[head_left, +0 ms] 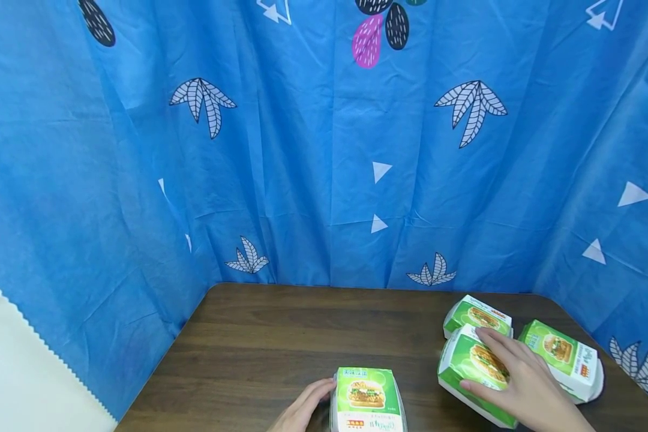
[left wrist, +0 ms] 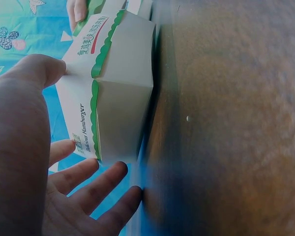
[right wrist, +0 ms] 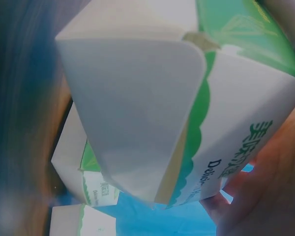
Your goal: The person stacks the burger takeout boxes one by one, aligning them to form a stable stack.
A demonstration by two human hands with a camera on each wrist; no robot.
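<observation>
A green and white hamburger box (head_left: 368, 393) sits on the brown table at the front middle. My left hand (head_left: 306, 403) is at its left side. In the left wrist view the thumb rests against the box and the other fingers (left wrist: 117, 178) are loosely spread at its end. My right hand (head_left: 521, 381) grips a second hamburger box (head_left: 467, 366), thumb on the near side and fingers over the far side. That box is tilted, and its pale end panel (right wrist: 137, 98) fills much of the right wrist view.
Behind the gripped box stands another hamburger box (head_left: 477, 318), partly covered by it. One more box (head_left: 564, 359) lies to the right, close beside my right hand. A blue patterned curtain (head_left: 302, 180) hangs along the back and sides of the table (head_left: 281, 336).
</observation>
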